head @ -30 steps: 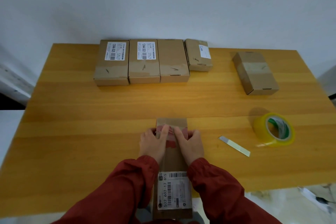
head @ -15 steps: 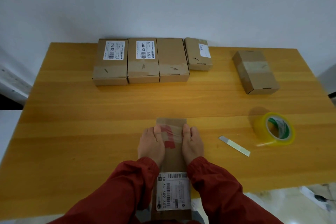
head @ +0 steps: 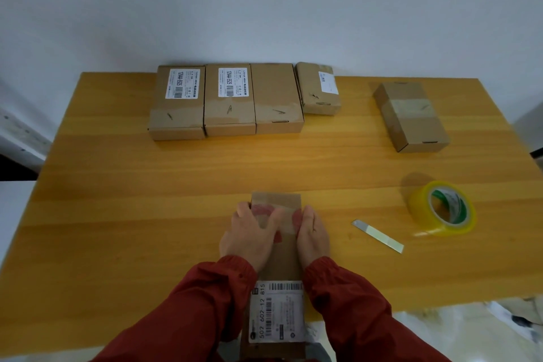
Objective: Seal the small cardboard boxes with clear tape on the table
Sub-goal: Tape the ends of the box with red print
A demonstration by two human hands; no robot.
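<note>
A long brown cardboard box [head: 277, 199] lies lengthwise at the table's near edge, with a white barcode label [head: 276, 311] on the end that overhangs toward me. A strip of clear tape [head: 264, 210] crosses its top near the far end, over red markings. My left hand [head: 249, 233] presses on the box's left side, with its thumb lying across the taped top. My right hand [head: 313, 232] lies flat against the right side and presses the tape down there. A roll of yellowish clear tape [head: 440, 209] stands tilted at the right.
A thin metal blade [head: 377, 236] lies between the box and the tape roll. Several cardboard boxes [head: 229, 100] stand in a row at the table's far edge. Another taped box [head: 411, 116] sits at the far right. The wooden table [head: 117, 200] ends just below my sleeves.
My thumbs slid off the middle of the taped top. The right hand moved down onto the box's right side. The left thumb then swept back across the top.
</note>
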